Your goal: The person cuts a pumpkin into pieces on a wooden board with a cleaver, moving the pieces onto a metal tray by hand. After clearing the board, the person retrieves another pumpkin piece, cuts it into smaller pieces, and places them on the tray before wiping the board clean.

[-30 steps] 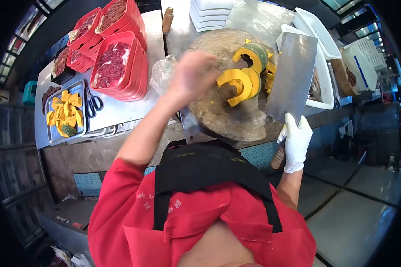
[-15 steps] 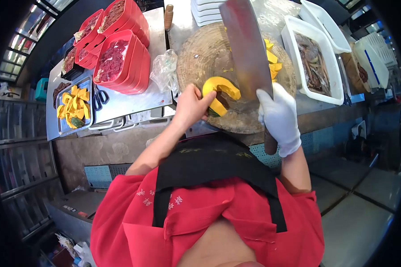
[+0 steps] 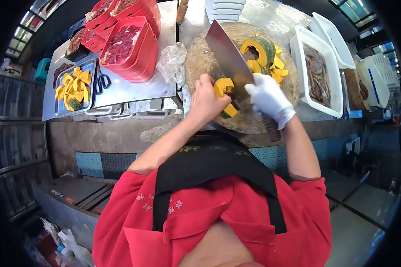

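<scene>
My bare left hand grips a curved pumpkin slice, yellow inside with a dark green rind, on the round wooden chopping block. In the white-gloved right hand is a cleaver, its broad blade slanting up and left, close beside the slice. Part of the slice is hidden behind the blade. Behind the blade, on the block, rests a larger green-rinded pumpkin piece with a hollow middle. Several cut yellow pumpkin chunks lie at its right.
Left of the block are a crumpled plastic bag, red tubs of meat, scissors and a metal tray of pumpkin pieces. On the right stands a white tub of seafood-like contents. Stacked white containers stand at the back.
The cleaver has swung lower and left, its blade now beside the slice and tilted more. The larger pumpkin piece behind it has come into view. My left hand has shifted slightly right.
</scene>
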The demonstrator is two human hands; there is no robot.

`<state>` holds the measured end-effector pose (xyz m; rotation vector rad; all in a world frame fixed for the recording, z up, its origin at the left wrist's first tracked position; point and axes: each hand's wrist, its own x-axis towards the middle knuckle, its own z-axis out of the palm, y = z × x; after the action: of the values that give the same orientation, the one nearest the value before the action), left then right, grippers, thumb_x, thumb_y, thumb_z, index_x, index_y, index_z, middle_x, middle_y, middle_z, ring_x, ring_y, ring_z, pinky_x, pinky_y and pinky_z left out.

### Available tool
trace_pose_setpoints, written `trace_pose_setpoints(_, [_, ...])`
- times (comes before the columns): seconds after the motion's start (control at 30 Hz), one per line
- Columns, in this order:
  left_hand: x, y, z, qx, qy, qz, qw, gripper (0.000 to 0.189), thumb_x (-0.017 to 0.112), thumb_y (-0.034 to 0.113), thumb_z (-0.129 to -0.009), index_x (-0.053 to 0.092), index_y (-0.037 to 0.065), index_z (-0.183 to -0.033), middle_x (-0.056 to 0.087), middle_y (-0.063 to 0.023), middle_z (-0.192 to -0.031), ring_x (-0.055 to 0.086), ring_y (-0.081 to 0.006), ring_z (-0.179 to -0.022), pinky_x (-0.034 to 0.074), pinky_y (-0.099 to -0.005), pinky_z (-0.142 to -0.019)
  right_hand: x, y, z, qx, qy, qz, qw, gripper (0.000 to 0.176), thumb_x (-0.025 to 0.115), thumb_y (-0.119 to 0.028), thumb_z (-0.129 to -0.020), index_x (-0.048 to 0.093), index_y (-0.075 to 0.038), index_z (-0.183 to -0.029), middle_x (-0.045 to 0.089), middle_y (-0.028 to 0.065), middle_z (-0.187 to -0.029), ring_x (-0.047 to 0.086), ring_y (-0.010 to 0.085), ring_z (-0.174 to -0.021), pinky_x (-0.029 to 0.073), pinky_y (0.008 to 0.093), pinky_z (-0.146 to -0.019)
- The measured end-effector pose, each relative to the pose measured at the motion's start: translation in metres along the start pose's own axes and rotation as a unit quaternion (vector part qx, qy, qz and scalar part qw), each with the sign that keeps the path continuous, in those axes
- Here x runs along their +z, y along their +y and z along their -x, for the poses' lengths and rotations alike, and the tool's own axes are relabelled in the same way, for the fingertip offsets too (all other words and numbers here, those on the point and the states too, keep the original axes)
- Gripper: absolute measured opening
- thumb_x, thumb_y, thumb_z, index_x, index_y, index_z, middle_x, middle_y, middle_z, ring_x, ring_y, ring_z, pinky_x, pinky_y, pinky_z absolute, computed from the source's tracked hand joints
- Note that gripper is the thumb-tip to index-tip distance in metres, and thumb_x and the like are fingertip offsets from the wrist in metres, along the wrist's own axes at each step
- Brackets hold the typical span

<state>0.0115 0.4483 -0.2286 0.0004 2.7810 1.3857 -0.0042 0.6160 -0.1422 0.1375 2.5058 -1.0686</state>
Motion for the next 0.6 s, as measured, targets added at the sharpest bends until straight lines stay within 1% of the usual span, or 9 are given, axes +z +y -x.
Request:
trace_pose_setpoints(0.1, [-0.009, -0.004, -0.015, 0.039, -0.011, -0.048, 0.998, 0.052, 0.074, 0.023, -0.067, 0.05, 0.002, -0.109, 0.054, -0.0204, -0.1, 0.058, -0.0357, -0.091, 0.048, -0.0406, -0.078, -0.016, 0.015, -0.004, -0.15, 0.07, 0.088, 0.982, 0.02, 0.055, -0.016, -0.09, 0.059, 0.003, -0.093, 0.063, 0.0225, -0.082, 0.065, 0.0322, -0.068, 0.05, 0.04, -0.063])
trace_pose_setpoints(0.17, [-0.02, -0.003, -0.031, 0.08, -0.115, -0.046, 0.989, 0.042, 0.073, 0.018, -0.068, 0.055, 0.002, -0.103, 0.056, -0.013, -0.091, 0.061, -0.0273, -0.083, 0.05, -0.0353, -0.074, -0.023, 0.002, 0.006, -0.185, 0.107, 0.07, 0.974, 0.018, 0.056, -0.015, -0.09, 0.059, 0.002, -0.093, 0.063, 0.0227, -0.081, 0.064, 0.0353, -0.069, 0.049, 0.0418, -0.064])
trace_pose_setpoints(0.2, [-0.021, -0.01, -0.033, 0.123, -0.087, 0.006, 0.989, 0.029, 0.067, 0.007, -0.072, 0.058, 0.003, -0.099, 0.056, -0.0071, -0.084, 0.06, -0.0181, -0.074, 0.049, -0.0295, -0.068, -0.026, -0.008, 0.015, -0.184, 0.106, 0.067, 0.975, 0.018, 0.056, -0.015, -0.09, 0.059, 0.002, -0.093, 0.063, 0.0227, -0.081, 0.064, 0.0353, -0.069, 0.049, 0.0418, -0.064])
trace_pose_setpoints(0.23, [-0.022, -0.018, -0.031, 0.121, -0.088, 0.003, 0.989, 0.029, 0.067, 0.007, -0.072, 0.058, 0.003, -0.099, 0.056, -0.0071, -0.084, 0.06, -0.0181, -0.074, 0.049, -0.0295, -0.068, -0.029, -0.02, 0.025, -0.201, 0.119, 0.033, 0.972, 0.017, 0.057, -0.015, -0.09, 0.059, 0.002, -0.091, 0.062, 0.0232, -0.078, 0.063, 0.0365, -0.071, 0.049, 0.0427, -0.064])
trace_pose_setpoints(0.33, [-0.026, -0.023, -0.011, 0.202, 0.233, 0.094, 0.946, 0.022, 0.056, -0.007, -0.076, 0.053, 0.003, -0.095, 0.05, -0.0053, -0.079, 0.052, -0.0136, -0.068, 0.046, -0.0268, -0.063, -0.024, -0.023, 0.028, -0.253, 0.146, 0.026, 0.956, 0.016, 0.059, -0.015, -0.09, 0.057, 0.001, -0.088, 0.061, 0.0233, -0.074, 0.063, 0.0373, -0.071, 0.048, 0.0433, -0.063])
trace_pose_setpoints(0.43, [-0.018, -0.03, 0.025, 0.11, 0.228, 0.109, 0.961, 0.021, 0.059, -0.002, -0.076, 0.048, 0.003, -0.093, 0.048, -0.0053, -0.078, 0.048, -0.0133, -0.066, 0.044, -0.0268, -0.062, -0.009, -0.01, 0.015, -0.25, 0.107, 0.099, 0.957, 0.018, 0.059, -0.018, -0.091, 0.057, -0.001, -0.088, 0.062, 0.0225, -0.074, 0.063, 0.0381, -0.073, 0.049, 0.0446, -0.065])
trace_pose_setpoints(0.47, [-0.015, -0.026, 0.032, 0.051, 0.14, 0.119, 0.982, 0.033, 0.064, 0.006, -0.072, 0.045, -0.001, -0.098, 0.044, -0.0111, -0.08, 0.042, -0.0224, -0.065, 0.041, -0.0346, -0.061, 0.007, 0.008, -0.002, -0.263, 0.046, 0.184, 0.946, 0.018, 0.057, -0.019, -0.091, 0.058, -0.001, -0.09, 0.063, 0.0224, -0.076, 0.063, 0.039, -0.075, 0.049, 0.0458, -0.067])
trace_pose_setpoints(0.5, [-0.009, -0.018, 0.033, -0.021, 0.082, 0.094, 0.992, 0.042, 0.069, 0.017, -0.073, 0.044, -0.001, -0.101, 0.049, -0.0151, -0.085, 0.05, -0.0269, -0.071, 0.045, -0.0381, -0.066, 0.017, 0.019, -0.01, -0.272, -0.018, 0.268, 0.924, 0.019, 0.055, -0.021, -0.091, 0.058, -0.002, -0.092, 0.064, 0.0222, -0.078, 0.063, 0.0398, -0.078, 0.049, 0.0471, -0.07])
trace_pose_setpoints(0.6, [0.0, 0.004, 0.029, -0.013, 0.039, -0.007, 0.999, 0.049, 0.071, 0.023, -0.073, 0.045, -0.003, -0.105, 0.055, -0.0214, -0.096, 0.059, -0.0312, -0.083, 0.048, -0.0405, -0.075, 0.022, 0.012, -0.007, -0.264, -0.026, 0.289, 0.92, 0.022, 0.053, -0.023, -0.091, 0.059, -0.002, -0.095, 0.064, 0.0228, -0.082, 0.062, 0.0414, -0.082, 0.049, 0.0487, -0.074])
